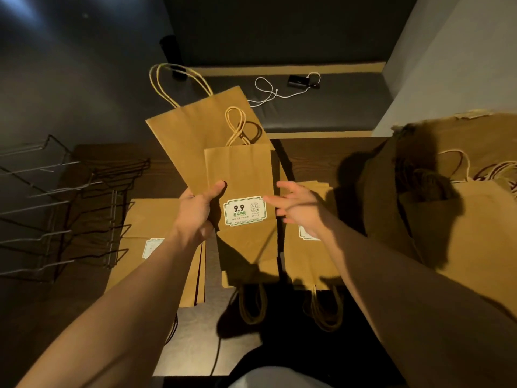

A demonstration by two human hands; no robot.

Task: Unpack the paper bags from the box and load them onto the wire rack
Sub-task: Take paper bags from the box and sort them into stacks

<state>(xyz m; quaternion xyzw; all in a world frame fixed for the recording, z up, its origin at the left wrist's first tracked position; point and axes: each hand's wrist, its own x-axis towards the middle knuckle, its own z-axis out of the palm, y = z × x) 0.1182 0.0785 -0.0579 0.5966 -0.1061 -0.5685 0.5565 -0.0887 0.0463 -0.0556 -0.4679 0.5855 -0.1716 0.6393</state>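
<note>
My left hand [197, 212] grips two flat brown paper bags held up over the table: a small one with a white and green label [243, 177] in front and a larger one [193, 127] behind it, handles pointing away. My right hand [296, 210] hovers just right of the small bag, fingers spread, holding nothing. More flat bags lie on the table below, a stack at the left [156, 233] and another at the right [310, 259]. The cardboard box [475, 219] stands at the right with bags inside. The wire rack [56, 208] is at the left, with nothing on it.
A dark bench [321, 113] runs behind the table, with a white cable [268, 93] and a small black device [298, 80] on it. A grey wall [447, 65] rises at the back right. My legs show at the bottom edge.
</note>
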